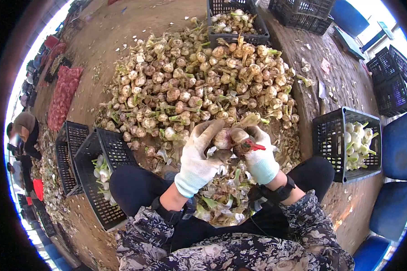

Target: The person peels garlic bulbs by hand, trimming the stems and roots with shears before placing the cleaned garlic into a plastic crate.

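Note:
My left hand (201,151), in a pale glove with soiled fingers, curls its fingers and thumb around a garlic bulb (222,139) with purplish skin. My right hand (257,151), gloved the same way, is closed against the bulb's right side. A red piece (255,145), perhaps the handle of a small tool, sticks out of its grip. The rest of that thing is hidden by the fingers. Both hands are in front of a large heap of untrimmed garlic bulbs (172,81). Peeled-off skins and leaves (221,198) lie below them, between the knees.
Black crates with whitish trimmed garlic stand on the right (328,149) and left (113,156). Another crate (239,39) holds bulbs behind the heap. A red mesh sack (64,97) lies at far left, near another person (26,128). Blue chairs (400,144) line the right side.

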